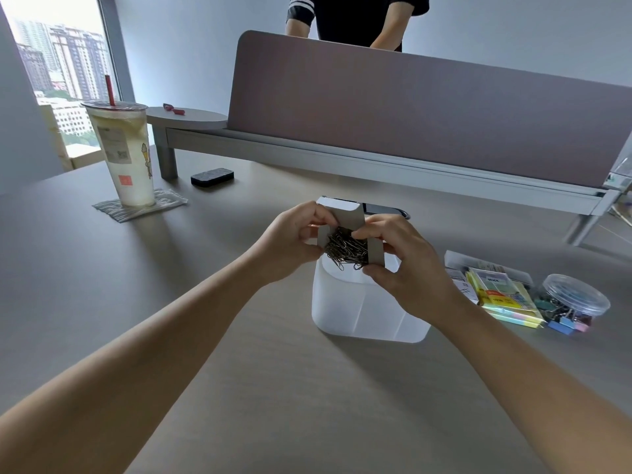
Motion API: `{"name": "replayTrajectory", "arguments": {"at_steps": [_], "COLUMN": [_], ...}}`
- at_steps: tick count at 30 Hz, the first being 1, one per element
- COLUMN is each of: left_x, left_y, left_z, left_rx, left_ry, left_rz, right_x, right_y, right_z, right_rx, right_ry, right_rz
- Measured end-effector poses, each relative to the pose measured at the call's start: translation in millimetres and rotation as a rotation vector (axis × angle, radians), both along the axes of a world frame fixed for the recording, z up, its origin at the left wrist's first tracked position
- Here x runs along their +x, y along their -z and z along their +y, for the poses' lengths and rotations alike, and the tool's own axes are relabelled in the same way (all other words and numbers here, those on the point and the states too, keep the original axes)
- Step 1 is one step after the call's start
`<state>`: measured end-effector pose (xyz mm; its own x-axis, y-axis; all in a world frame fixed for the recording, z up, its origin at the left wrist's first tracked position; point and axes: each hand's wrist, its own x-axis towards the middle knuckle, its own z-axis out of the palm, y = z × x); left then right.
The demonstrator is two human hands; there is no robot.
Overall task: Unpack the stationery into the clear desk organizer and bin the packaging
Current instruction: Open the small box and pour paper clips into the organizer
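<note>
Head view: a small cardboard box (pixel 342 217) with its flaps open is held above the clear desk organizer (pixel 362 309), which stands on the table (pixel 239 371). The box is gripped on its left side by the left hand (pixel 294 241), fingers curled round it, and pinched on its right side by the right hand (pixel 400 258). A tangle of paper clips (pixel 345 249) is seen in the box's open mouth. Sticky-note packs (pixel 502 295) and a tub of binder clips (pixel 571 302) lie to the right. An iced drink (pixel 123 155) stands far left.
</note>
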<state>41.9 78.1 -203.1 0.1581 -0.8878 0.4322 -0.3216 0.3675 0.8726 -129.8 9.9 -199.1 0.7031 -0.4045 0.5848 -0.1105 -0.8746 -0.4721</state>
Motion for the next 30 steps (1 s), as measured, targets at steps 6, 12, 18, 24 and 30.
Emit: {"name": "replayTrajectory", "arguments": {"at_steps": [6,12,18,24,30], "left_x": [-0.1,-0.1,-2.9,-0.3,-2.1], "left_y": [3.1,3.0,3.6,2.3,1.0], "left_z": [-0.7,-2.1,-1.3,0.8,3.1], "left_rx": [-0.008,-0.017,-0.021,-0.024,-0.017], "left_ry": [0.0,-0.004,0.002,-0.004,-0.002], "left_rz": [0.024,0.008,0.016,0.006,0.008], "right_x": [0.6,-0.7,-0.9,0.1,-0.2], "right_y": [-1.1,-0.2,0.5,0.3,0.4], "right_z": [-1.3,-3.4,-3.2,0.2,3.5], "right_rx": [0.015,-0.014,-0.037,-0.024,-0.053], "right_ry": [-0.006,-0.019,-0.001,0.016,0.035], "right_rz": [-0.003,-0.022,-0.034,-0.01,-0.008]}}
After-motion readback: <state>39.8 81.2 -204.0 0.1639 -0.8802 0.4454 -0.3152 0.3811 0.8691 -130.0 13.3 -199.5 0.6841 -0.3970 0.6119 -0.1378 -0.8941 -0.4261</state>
